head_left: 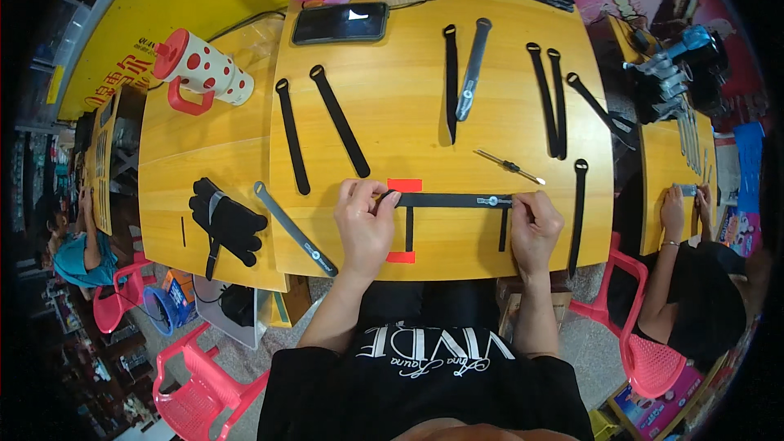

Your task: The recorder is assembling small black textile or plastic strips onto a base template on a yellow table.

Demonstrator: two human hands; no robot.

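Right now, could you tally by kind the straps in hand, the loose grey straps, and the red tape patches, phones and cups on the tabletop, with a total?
Black strap between left hand and right hand: 1
Loose grey straps: 2
Red tape patches: 2
Phone: 1
Cup: 1
Total: 7
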